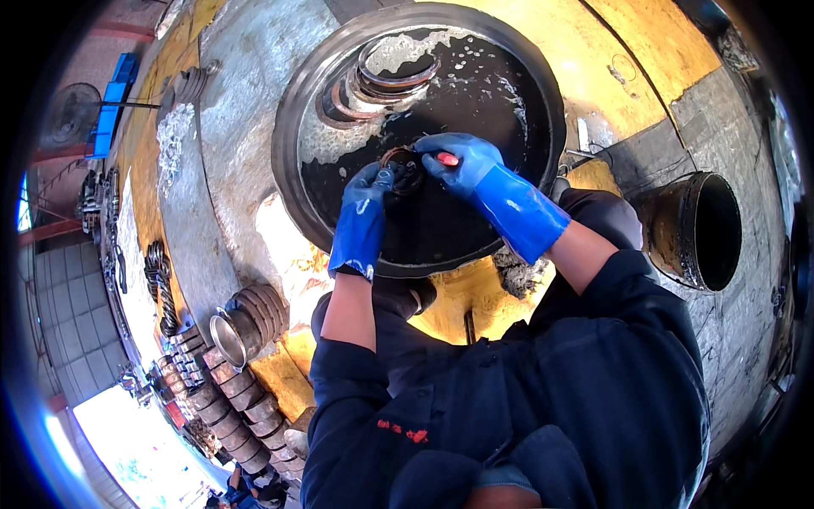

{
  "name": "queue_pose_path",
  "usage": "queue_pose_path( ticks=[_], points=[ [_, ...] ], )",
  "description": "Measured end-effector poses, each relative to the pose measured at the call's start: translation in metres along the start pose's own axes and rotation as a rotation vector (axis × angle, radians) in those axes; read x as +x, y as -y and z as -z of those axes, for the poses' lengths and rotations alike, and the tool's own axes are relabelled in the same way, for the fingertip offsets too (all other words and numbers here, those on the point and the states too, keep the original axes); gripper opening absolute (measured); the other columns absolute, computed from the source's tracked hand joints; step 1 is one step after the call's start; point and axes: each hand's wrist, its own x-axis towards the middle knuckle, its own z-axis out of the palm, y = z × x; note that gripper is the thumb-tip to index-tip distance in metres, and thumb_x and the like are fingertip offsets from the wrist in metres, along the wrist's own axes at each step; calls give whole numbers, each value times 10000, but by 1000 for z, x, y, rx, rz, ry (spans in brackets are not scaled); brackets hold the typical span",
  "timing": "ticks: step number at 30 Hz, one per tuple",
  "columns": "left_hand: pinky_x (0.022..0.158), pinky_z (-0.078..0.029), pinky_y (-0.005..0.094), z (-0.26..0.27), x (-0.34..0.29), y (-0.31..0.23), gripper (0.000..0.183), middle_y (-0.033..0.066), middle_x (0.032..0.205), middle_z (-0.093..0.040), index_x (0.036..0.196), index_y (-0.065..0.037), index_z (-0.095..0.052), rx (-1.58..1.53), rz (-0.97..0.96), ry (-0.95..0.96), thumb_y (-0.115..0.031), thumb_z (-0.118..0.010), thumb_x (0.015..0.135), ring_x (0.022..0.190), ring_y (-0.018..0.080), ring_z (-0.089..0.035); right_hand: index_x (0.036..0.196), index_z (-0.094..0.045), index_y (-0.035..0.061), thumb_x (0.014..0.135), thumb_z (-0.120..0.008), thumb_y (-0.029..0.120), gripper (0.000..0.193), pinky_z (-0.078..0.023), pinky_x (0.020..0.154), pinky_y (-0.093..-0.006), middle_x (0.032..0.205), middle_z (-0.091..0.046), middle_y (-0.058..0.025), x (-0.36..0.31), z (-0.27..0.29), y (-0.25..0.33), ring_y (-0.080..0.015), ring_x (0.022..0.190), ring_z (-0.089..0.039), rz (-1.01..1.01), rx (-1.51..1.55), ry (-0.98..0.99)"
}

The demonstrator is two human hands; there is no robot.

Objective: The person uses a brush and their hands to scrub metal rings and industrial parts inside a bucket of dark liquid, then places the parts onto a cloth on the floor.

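A grey panelled wall edges the workshop, where a worn, yellow-stained floor underlies a broad round basin of dark liquid. Near its middle, the left hand grasps a dark ring; the right hand clenches a red-handled tool. Slick-looking gloves could drop the ring into the liquid, or let the tool skid toward the left fingers.

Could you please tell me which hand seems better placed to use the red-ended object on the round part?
Probably the right hand: it grips the red-ended object close beside the round part, while the left hand holds that part's left side over the basin.
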Motion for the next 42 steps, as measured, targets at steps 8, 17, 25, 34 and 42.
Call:
queue_pose_path(
  ticks=[8, 17, 25, 34, 42],
  points=[
    [922, -491, 284, -1, 4, 8, 314, 73, 1089, -727, 1247, 18, -684, 71, -102, 5, -202, -615, 1033, 1001, 149, -647, 1171, -710, 247, 882, -696, 240, 289, -580, 864, -420, 1192, -726, -38, 1, -1, 4, -309, 1017, -707, 214, 13, 82],
    [908, -522, 302, 6, 15, 27, 314, 94, 1096, -732, 1222, 31, -692, 98, -287, -90, -209, -637, 1027, 998, 159, -670, 1151, -744, 136, 951, -630, 301, 284, -559, 879, -353, 1016, -764, -120, 8, 11, 1, -240, 955, -734, -676, 286, 318],
    [878, -543, 311, 7, 9, 9, 339, 99, 1106, -742, 1223, 26, -688, -133, 1, -113, -236, -658, 1009, 993, 164, -681, 1168, -730, 177, 927, -664, 348, 303, -565, 914, -427, 1085, -745, -122, 5, 8, -8, -328, 1024, -708, -234, 27, 106],
    [859, -518, 272, 6, 20, 30, 339, 61, 1078, -731, 1237, 20, -693, 16, -192, -67, -230, -670, 1009, 965, 122, -649, 1146, -744, 188, 908, -704, 298, 265, -579, 885, -397, 1065, -751, -121, 5, 8, -1, -306, 1020, -715, -167, 85, 70],
    [848, -529, 277, -5, 11, 14, 318, 53, 1093, -739, 1248, -18, -699, -2, -212, -61, -235, -662, 1018, 983, 121, -667, 1042, -748, 57, 868, -687, 368, 361, -551, 782, -385, 927, -750, -169, 6, 8, -19, -257, 837, -718, -847, 263, 337]
  ],
)
